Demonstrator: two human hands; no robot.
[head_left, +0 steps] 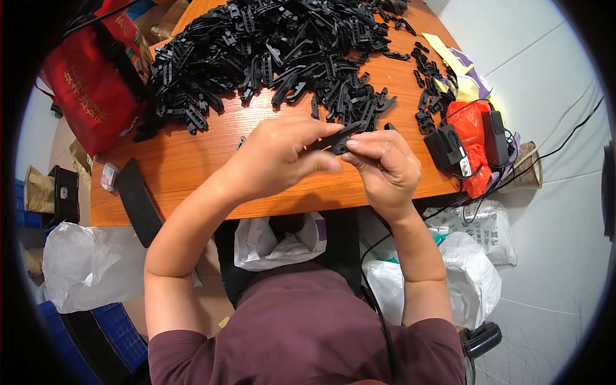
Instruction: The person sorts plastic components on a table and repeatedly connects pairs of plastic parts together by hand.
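Between my two hands, above the front part of the table, is a long, thin black plastic part (340,136). My left hand (273,157) is closed on it, the index finger above and the thumb stretched beneath, slightly smeared. Thumb and fingertips of my right hand (386,168) pinch at the part's right end; whether a separate small piece is between them I cannot make out. Just beyond my hands lies a large heap of similar black plastic parts (256,51), some ribbed like ladders.
On the wooden table (186,186) lie a dark phone-like slab (140,202) and a small clear box (109,176). A red bag (90,83) stands left. Smaller black pieces (423,96), black adapters (446,151) and red plastic (473,173) sit right. An open white bag (279,247) is at my lap.
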